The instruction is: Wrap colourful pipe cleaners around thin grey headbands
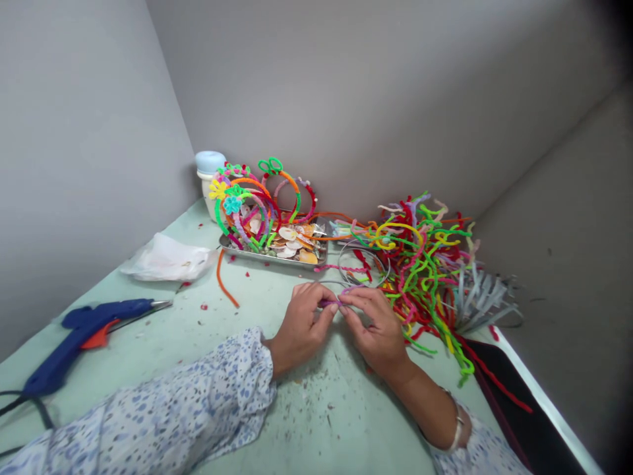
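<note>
My left hand (305,323) and my right hand (376,328) meet at the middle of the table, fingertips almost touching. Both pinch a thin purple pipe cleaner (328,303), mostly covered by the fingers. A purple end shows just above my right fingertips. A thin grey band curves out from behind my left fingers. Right behind the hands lie thin grey hoops (364,264) beside a pink twisted pipe cleaner (346,268).
A metal tray (271,258) of shells holds colourful fuzzy headbands (247,198). Tangled pipe cleaners (420,264) spread at right. On the left are a blue glue gun (84,333), a plastic bag (168,257), an orange pipe cleaner (223,282) and a lidded white container (208,188).
</note>
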The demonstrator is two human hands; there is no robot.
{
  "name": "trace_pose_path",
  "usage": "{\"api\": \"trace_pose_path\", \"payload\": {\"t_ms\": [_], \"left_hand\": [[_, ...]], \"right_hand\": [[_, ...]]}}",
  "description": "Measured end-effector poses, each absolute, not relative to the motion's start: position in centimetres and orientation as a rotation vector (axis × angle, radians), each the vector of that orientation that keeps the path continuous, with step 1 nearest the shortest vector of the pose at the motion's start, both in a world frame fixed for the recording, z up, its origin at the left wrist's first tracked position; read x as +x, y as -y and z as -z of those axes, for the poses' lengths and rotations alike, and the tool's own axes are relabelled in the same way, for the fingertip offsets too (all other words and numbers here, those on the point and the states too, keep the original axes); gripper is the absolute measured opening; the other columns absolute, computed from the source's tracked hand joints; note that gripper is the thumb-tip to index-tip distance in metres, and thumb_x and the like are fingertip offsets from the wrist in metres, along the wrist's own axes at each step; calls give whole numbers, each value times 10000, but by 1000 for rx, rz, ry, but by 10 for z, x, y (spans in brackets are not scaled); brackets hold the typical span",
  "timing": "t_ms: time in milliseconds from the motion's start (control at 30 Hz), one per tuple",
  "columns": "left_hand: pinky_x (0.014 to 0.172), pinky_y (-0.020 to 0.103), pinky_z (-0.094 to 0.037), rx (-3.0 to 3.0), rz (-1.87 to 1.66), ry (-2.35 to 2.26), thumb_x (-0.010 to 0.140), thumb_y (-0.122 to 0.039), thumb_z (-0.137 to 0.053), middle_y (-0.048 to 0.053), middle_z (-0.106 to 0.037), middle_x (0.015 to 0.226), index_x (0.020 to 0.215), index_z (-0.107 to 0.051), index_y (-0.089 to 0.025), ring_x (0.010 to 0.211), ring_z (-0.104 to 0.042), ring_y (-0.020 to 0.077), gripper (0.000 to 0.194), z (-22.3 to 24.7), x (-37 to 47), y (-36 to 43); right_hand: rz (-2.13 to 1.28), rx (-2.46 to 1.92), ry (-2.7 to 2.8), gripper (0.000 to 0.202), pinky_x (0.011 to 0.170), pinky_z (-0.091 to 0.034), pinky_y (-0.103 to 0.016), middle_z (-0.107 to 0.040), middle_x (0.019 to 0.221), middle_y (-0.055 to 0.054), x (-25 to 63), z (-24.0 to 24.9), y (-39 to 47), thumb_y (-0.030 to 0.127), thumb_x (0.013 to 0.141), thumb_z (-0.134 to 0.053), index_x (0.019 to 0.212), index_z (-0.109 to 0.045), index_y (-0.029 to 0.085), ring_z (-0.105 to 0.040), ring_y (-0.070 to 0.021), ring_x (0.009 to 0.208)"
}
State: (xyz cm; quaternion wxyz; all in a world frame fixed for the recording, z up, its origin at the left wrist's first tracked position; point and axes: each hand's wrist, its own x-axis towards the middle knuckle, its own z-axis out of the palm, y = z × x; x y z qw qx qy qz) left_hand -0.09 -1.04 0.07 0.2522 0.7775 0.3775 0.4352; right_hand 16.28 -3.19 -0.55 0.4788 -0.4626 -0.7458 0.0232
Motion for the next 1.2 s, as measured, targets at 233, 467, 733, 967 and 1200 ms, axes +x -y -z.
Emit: {"api": "trace_pose_path", "payload": {"t_ms": [233, 467, 733, 967, 1200], "left_hand": [[821, 337, -387, 2129, -1187, -1036, 897, -245, -476, 19, -584, 839, 871, -541, -198, 840, -516, 179, 84, 0, -1, 10], [815, 333, -371, 2146, -1192, -1032, 895, -225, -484, 13, -580, 826, 874, -547, -196, 827, -512, 173, 73, -1, -1, 11], [824, 334, -364, 2154, -1201, -1030, 900, -225, -478, 14, -579, 834, 877, -544, -193, 836, -508, 173, 77, -2, 0, 12], [819, 330, -354, 2172, -1206, -1024, 902, -226, -479, 12, -570, 826, 871, -544, -185, 826, -498, 167, 83, -2, 0, 13], [821, 331, -349, 2184, -1203, -1020, 901, -228, -485, 14, -572, 829, 869, -546, -177, 830, -498, 167, 85, 0, 0, 11]], "right_hand": [[-86, -1127, 1834, 211, 833, -477, -413, -648, 975, -55, 164, 6, 30, 182, 839, -576, 1016, -659, 262, -588, -219, 945], [-68, -1125, 1865, 162, 827, -457, -412, -669, 942, -51, 164, 7, 29, 174, 845, -571, 982, -629, 239, -594, -215, 923], [-91, -1119, 1878, 181, 841, -453, -412, -641, 973, -63, 163, 3, 32, 161, 849, -543, 1005, -607, 228, -574, -219, 952], [-112, -1155, 1837, 141, 843, -445, -399, -611, 944, -59, 163, 3, 32, 180, 870, -522, 963, -620, 222, -550, -212, 937], [-192, -1189, 1839, 106, 826, -424, -374, -595, 918, -48, 162, 3, 32, 202, 895, -505, 921, -608, 214, -531, -201, 918]]}}
